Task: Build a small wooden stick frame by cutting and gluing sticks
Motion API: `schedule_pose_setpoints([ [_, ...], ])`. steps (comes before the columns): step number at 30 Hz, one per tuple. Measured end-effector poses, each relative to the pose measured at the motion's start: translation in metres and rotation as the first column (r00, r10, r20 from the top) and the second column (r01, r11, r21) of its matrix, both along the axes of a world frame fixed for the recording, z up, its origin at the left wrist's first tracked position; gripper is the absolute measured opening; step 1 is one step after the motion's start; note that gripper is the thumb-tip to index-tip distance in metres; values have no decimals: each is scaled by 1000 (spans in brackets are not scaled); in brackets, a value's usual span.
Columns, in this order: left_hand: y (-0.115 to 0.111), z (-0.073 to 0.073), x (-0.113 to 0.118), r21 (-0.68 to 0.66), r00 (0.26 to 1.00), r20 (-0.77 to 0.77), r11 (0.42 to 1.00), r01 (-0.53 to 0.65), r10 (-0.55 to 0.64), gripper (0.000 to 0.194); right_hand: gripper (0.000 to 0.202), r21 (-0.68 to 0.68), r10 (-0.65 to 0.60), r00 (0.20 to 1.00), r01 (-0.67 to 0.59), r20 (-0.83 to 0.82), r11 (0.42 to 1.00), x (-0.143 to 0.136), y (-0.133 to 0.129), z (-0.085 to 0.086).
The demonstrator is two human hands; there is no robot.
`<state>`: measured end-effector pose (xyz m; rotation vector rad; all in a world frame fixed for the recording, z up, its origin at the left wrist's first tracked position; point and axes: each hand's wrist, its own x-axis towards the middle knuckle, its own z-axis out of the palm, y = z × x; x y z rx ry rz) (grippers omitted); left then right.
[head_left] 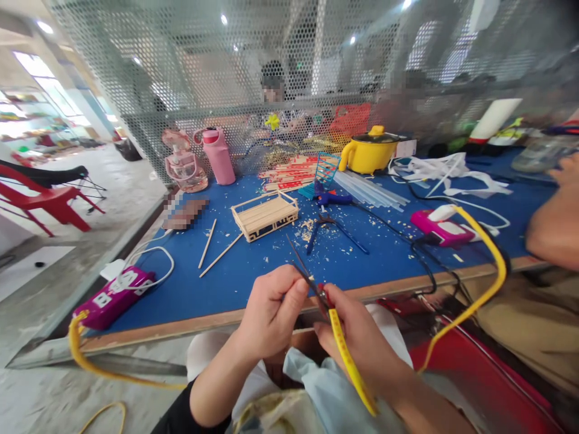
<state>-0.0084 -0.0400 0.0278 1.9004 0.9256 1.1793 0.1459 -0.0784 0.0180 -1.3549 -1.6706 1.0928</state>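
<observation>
Blue across the table [181, 295] — pale tan on the wooden frame [266, 217]. Red and cream on the far sticks [292, 172], yellow on the far pot [373, 158], pink on the far-left bottle [221, 160]. Near, dark grey on the tool [310, 281] — yellow with small dark marks on the strip [344, 349].

In my right hand [350, 325] I hold scissors [322, 295], red at the handle, their dark, slender blades parted and pointing far and slightly left, over the table's near edge. A yellow measuring tape [344, 352] with small dark marks hangs beside my palm, curving near and right.
</observation>
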Motion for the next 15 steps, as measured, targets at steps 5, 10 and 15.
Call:
schedule_pose_setpoints([
  [5, -1, 0, 6, -18, 996, 33, 996, -84, 84, 36, 17, 4, -59, 998, 59, -29, 998, -2, 5, -9],
  [10, -1, -6, 15, -95, 990, 93, 990, -102, 111, 40, 12, 28, -137, 987, 140, -83, 990, -9, 7, -13],
  [15, 8, -21, 17, -361, 918, 368, 933, -6, 149, 32, 9, 17, -210, 973, 212, -95, 977, -11, 11, 5],
])
